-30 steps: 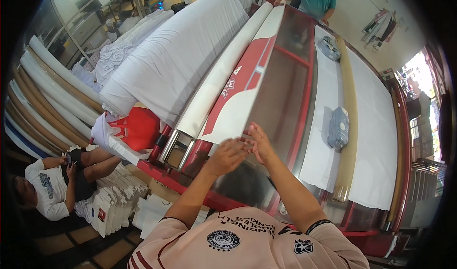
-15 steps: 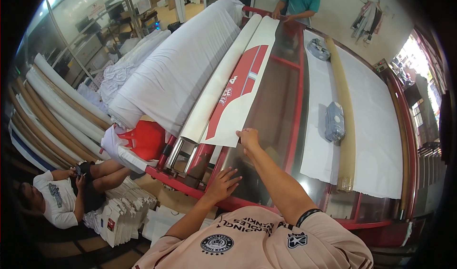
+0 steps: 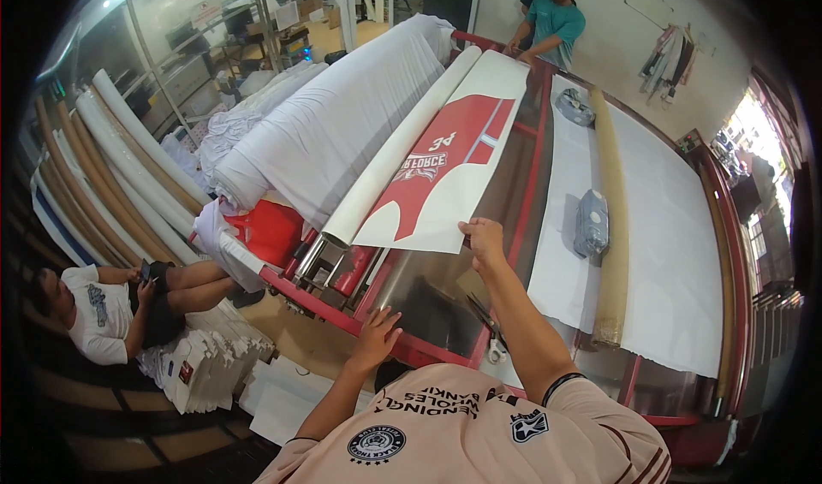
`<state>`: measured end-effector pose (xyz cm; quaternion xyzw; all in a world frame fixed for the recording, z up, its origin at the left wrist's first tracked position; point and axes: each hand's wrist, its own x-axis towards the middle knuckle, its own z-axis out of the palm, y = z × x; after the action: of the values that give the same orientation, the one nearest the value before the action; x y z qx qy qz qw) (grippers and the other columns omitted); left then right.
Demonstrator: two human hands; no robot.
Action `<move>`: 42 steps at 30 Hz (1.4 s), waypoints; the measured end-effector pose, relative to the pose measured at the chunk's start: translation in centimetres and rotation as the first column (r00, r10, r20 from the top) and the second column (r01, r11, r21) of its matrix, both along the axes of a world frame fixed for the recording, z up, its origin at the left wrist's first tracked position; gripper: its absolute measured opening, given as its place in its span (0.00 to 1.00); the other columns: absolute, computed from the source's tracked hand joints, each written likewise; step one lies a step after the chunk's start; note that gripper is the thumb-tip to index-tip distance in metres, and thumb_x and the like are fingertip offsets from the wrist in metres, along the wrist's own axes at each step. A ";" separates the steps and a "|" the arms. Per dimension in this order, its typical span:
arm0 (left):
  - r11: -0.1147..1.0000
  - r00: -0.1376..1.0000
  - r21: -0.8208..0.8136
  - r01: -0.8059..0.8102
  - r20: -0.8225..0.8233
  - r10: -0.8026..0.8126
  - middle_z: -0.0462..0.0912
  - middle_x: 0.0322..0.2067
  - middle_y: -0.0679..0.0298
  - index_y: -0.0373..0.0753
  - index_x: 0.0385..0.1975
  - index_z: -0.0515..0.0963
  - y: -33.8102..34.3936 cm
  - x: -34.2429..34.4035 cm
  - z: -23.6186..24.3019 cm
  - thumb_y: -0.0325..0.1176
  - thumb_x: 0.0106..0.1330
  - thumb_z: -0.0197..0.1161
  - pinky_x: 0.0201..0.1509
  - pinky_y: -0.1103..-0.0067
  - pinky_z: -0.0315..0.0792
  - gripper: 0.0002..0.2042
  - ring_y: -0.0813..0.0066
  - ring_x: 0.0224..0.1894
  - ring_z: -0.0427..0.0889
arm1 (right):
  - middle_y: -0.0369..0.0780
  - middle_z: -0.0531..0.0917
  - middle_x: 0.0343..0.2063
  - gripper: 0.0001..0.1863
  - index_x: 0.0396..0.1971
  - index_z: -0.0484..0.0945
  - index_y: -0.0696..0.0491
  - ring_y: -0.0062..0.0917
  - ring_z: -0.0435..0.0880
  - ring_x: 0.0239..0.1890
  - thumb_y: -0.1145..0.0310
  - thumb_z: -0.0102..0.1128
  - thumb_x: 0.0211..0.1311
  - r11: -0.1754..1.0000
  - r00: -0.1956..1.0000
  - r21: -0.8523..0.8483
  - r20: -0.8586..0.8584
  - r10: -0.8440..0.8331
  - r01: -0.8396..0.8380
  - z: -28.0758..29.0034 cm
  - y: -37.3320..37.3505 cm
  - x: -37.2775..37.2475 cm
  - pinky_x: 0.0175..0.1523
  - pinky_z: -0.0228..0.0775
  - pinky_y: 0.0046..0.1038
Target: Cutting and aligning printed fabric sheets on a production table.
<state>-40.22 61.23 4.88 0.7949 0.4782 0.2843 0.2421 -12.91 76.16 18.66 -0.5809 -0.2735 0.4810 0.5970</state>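
Note:
My right hand (image 3: 481, 237) pinches the near corner of a white printed sheet (image 3: 428, 193) with a red design, lifted slightly over the metal machine bed (image 3: 522, 184). The sheet comes from beside a white roll (image 3: 379, 167) lying along steel rollers (image 3: 310, 257). My left hand (image 3: 377, 334), fingers spread, is at the red front rail (image 3: 411, 350) of the machine. Scissors (image 3: 495, 347) lie on the bed below my right forearm. At the far end a person in a teal shirt (image 3: 552, 26) has their hands at the sheet's other end.
White fabric (image 3: 317, 116) is draped at left, near leaning rolls (image 3: 128, 176). A seated person (image 3: 111, 313) holds a phone by stacked paper (image 3: 201, 373). Right of the bed lie a tan tube (image 3: 612, 219), wrapped packages (image 3: 591, 223) and white paper (image 3: 664, 253).
My hands have separated: the right went onto the sheet's corner and has drawn it rightward, while the left dropped back toward the front rail. Scissors now show under my right arm.

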 end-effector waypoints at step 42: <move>0.578 -0.019 -0.795 0.182 0.585 0.811 0.52 0.73 0.60 0.44 0.72 0.52 14.1 9.2 -1.8 0.57 0.68 0.57 0.67 0.66 0.62 0.38 0.57 0.69 0.59 | 0.31 0.77 0.23 0.03 0.30 0.75 0.55 0.17 0.77 0.26 0.77 0.58 0.55 0.890 0.766 0.072 0.482 -0.426 0.450 25.8 -32.2 47.3 0.33 0.70 0.19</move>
<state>-31.02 75.34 3.04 0.0644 0.4401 0.5801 0.6823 34.43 43.95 44.44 -0.7443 -0.2596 0.1737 0.5902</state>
